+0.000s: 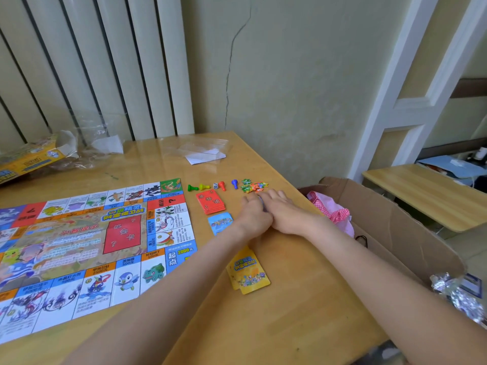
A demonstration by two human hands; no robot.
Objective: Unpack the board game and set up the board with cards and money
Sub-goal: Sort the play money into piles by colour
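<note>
The colourful game board (92,246) lies unfolded on the left of the wooden table (290,325). Right of it are a red card stack (210,202), a blue card stack (220,222) and a yellow card stack (249,272). Behind them stand green (192,187), yellow (204,186), red (222,185) and blue (234,183) pawns, a die (215,185) and a heap of star tokens (253,186). My left hand (253,214) and right hand (279,205) lie pressed together just below the tokens. A thin bluish stack (261,203) shows between them; the left fingers curl at it, the right fingers lie flat over it.
The yellow game box (26,159) and crumpled plastic wrap (100,143) sit at the back left, a clear bag with white paper (205,154) at the back middle. An open cardboard box (395,219) with pink checked fabric (332,209) stands off the table's right edge.
</note>
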